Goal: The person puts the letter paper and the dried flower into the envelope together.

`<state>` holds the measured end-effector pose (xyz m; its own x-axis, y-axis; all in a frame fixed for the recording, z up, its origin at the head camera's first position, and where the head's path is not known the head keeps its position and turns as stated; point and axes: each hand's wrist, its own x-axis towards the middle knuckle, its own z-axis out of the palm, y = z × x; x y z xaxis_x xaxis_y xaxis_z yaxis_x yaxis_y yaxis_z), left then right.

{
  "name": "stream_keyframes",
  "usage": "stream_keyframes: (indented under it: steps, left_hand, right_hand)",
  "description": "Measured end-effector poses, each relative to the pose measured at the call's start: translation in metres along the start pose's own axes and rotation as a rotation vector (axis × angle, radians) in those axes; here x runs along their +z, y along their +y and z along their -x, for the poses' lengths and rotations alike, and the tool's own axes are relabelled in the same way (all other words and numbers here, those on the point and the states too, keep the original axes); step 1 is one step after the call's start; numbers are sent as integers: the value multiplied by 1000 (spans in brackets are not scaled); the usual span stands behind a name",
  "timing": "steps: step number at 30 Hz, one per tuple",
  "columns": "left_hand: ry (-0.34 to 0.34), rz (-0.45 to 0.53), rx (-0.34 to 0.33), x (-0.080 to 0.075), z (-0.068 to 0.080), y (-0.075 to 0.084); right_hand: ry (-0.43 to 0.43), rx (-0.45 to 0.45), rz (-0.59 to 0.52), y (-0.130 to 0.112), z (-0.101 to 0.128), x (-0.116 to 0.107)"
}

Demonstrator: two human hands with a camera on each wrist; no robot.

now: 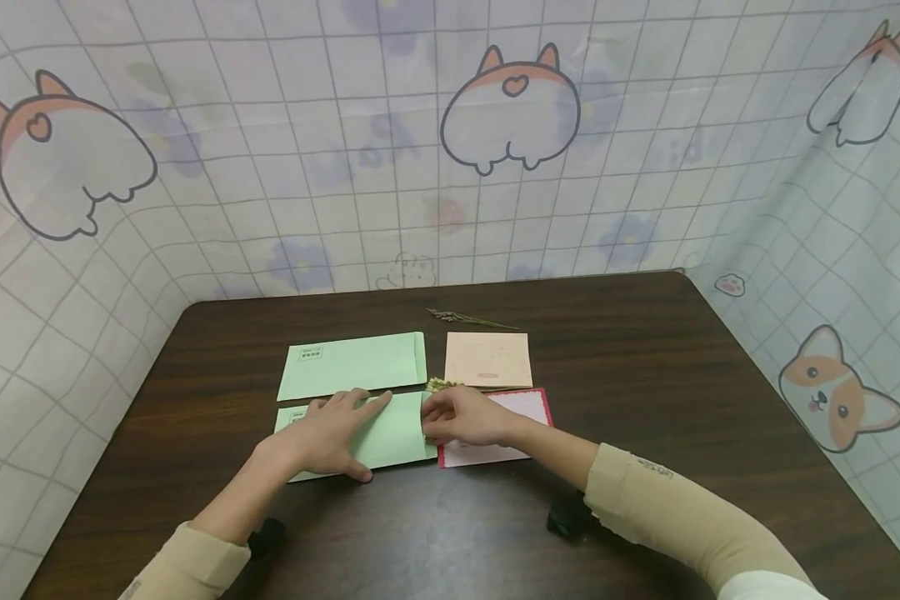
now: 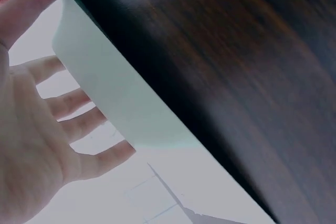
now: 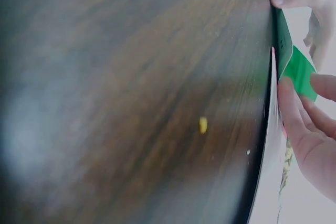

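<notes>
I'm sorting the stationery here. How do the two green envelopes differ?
The far green envelope lies untouched and fully in view, with its printed box showing at the left end. The near green envelope is partly covered: the left hand rests flat on it, and the right hand is at its right end. Both share the same pale green colour, long shape and flat pose on the table.

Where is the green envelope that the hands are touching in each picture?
Head view: the near green envelope lies low in the middle, under the left hand, with the right hand at its right end.
Left wrist view: a pale green band running from upper left to centre, beside the fingers.
Right wrist view: a green sliver at the upper right edge.
Shared landmark: the dark wooden table.
</notes>
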<state>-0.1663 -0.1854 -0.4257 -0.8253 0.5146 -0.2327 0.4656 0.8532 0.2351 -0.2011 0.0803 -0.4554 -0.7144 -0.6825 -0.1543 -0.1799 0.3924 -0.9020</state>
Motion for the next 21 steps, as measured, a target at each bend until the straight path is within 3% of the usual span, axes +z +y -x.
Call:
stream_keyframes:
  steps: [13,21]
  left_hand:
    - [1,-5,19,2,-2,-2]
    - [-8,-4,30,2,-1,-3]
  right_hand:
    - [75,-54,118,5,18,-27]
    - [113,-32,71,11,32,-49]
